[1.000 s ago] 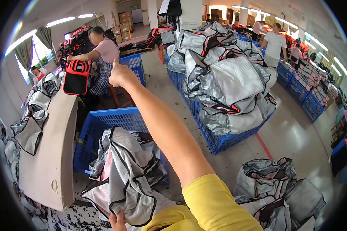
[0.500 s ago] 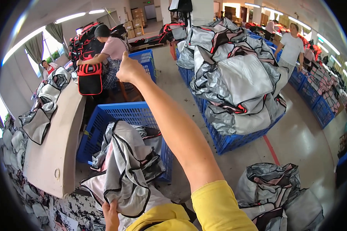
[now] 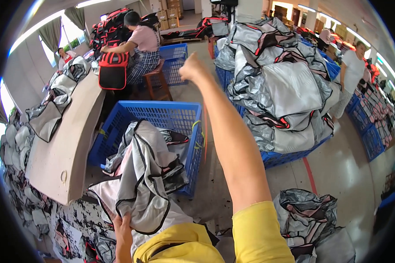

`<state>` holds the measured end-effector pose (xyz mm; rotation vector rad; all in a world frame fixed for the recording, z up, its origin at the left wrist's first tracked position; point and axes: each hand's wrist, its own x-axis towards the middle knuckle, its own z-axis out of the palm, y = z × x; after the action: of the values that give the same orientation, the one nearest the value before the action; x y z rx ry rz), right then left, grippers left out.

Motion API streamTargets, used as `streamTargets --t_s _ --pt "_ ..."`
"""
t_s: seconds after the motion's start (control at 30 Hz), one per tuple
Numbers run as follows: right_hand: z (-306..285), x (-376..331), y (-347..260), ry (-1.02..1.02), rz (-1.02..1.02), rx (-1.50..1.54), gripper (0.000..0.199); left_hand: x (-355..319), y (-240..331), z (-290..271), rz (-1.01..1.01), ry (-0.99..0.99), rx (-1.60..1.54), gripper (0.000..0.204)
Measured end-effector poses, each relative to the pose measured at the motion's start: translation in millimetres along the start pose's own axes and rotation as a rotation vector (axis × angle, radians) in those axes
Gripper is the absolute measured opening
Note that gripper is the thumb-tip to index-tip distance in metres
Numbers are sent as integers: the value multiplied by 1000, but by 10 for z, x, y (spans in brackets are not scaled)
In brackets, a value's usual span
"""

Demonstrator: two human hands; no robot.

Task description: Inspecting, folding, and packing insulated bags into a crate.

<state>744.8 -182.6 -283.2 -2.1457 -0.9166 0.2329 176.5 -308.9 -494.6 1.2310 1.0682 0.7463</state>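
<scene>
Head view. Moved since the earlier frame: the right hand point(image 3: 193, 69), shifted away from the seated co-worker point(image 3: 141, 38) and now in front of the gap between that person and the large heap; the whole view has turned too. Unchanged: the left hand's grip.

Left hand point(image 3: 123, 230): one, closed on the lower edge of a black-edged white fabric piece point(image 3: 142, 188). Said piece: crumpled, its upper part in the near blue crate point(image 3: 160, 104), its lower part hanging toward the wearer's yellow top point(image 3: 175, 245).

Right hand: one, raised on an outstretched arm, nothing visible in it. Fingers partly curled; blurred, so cannot tell whether fully closed.

Left of the crate: one pale surface point(image 3: 59, 164), curved by the lens, black-bound grey pieces point(image 3: 48, 118) along its far left side. At its far end: one red-and-black bag point(image 3: 113, 74), the co-worker's arm reaching to it; one brown stool point(image 3: 159, 81) beneath that person.

Right: one large heap of silver and white pieces point(image 3: 289, 94) above a blue crate point(image 3: 278, 158); one smaller pile point(image 3: 303, 215), lower right; one standing person point(image 3: 350, 70), white top.
</scene>
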Motion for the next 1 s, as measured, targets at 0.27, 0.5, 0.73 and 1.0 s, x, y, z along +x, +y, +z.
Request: streamTargets --t_s 0.27,0.5,0.73,1.0 --pt "326 -107 -640 -103 37 -112 111 -91 -28 96 3 162 -70 17" --pt "496 -32 -796 -106 6 -128 109 -37 -186 -12 -35 110 -58 17" --pt "881 -1145 -580 -212 -404 375 32 7 -204 -89 -41 45 -46 19" --pt "1578 -3313 354 -543 -167 726 36 20 -142 -60 -52 6 -61 18"
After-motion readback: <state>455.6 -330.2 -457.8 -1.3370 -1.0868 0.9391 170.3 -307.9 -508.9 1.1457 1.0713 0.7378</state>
